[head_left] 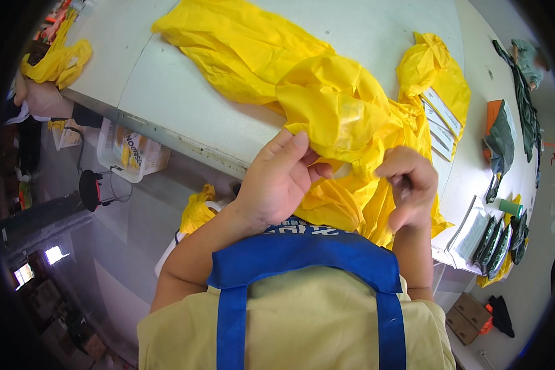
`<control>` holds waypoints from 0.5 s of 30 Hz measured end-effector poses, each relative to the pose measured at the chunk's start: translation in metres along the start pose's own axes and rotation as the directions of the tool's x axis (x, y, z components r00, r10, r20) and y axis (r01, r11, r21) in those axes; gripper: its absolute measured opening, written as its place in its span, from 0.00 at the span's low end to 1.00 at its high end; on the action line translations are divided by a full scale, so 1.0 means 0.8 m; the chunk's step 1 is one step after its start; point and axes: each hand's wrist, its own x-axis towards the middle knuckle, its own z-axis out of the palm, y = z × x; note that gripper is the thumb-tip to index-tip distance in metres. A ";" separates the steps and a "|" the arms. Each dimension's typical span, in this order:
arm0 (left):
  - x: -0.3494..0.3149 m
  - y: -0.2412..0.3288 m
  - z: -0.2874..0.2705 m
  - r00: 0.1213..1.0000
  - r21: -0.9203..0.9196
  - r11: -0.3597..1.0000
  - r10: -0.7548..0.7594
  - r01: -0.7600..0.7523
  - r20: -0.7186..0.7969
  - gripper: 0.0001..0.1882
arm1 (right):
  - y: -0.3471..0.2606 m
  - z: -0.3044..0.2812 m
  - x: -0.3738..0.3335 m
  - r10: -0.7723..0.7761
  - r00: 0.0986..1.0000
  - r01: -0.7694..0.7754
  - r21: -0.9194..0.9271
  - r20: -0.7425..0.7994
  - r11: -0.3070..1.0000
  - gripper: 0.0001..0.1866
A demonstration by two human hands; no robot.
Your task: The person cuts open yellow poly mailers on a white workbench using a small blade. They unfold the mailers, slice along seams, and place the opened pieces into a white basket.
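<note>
A long piece of thin, shiny yellow fabric (246, 52) lies crumpled across the table and gathers in front of me. My left hand (277, 176) pinches its near edge between thumb and fingers, palm turned up. Close to the right side of the same cloth, my right hand (410, 182) has its fingers curled in and is slightly blurred. What those fingers hold, if anything, is hidden. A pale, see-through-looking patch shows on the bunched part between the hands. The lower folds hang toward my blue apron (302, 262).
Another folded yellow piece (453, 92) with white printed strips lies to the right. Dark packets (496, 243) and a green roll (510, 207) sit at the far right. Below the table's left edge are a white basket (114, 154) and a red-and-black stool (91, 190). People are at both sides.
</note>
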 end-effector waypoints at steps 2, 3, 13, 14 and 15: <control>0.002 0.001 0.005 0.999 -0.095 0.995 -0.040 0.038 -0.020 0.23 | 0.032 0.000 -0.012 0.109 0.911 -0.030 0.200 -0.397 0.979 0.12; 0.004 0.003 0.012 0.996 -0.125 0.990 -0.070 0.062 -0.061 0.24 | 0.035 -0.004 -0.007 0.374 0.781 -0.210 0.353 -0.500 0.912 0.12; 0.019 0.017 -0.022 0.967 0.164 0.982 -0.132 0.097 0.219 0.34 | 0.037 0.032 0.018 0.741 0.637 -0.552 0.797 0.212 0.246 0.19; 0.017 0.029 -0.018 0.981 0.335 0.939 -0.134 0.079 0.144 0.36 | 0.020 0.044 0.030 0.768 0.617 -0.547 0.793 0.168 0.266 0.19; 0.015 0.036 -0.012 0.996 0.486 0.873 -0.073 0.035 0.059 0.36 | 0.017 0.046 0.032 0.773 0.625 -0.545 0.770 0.109 0.332 0.17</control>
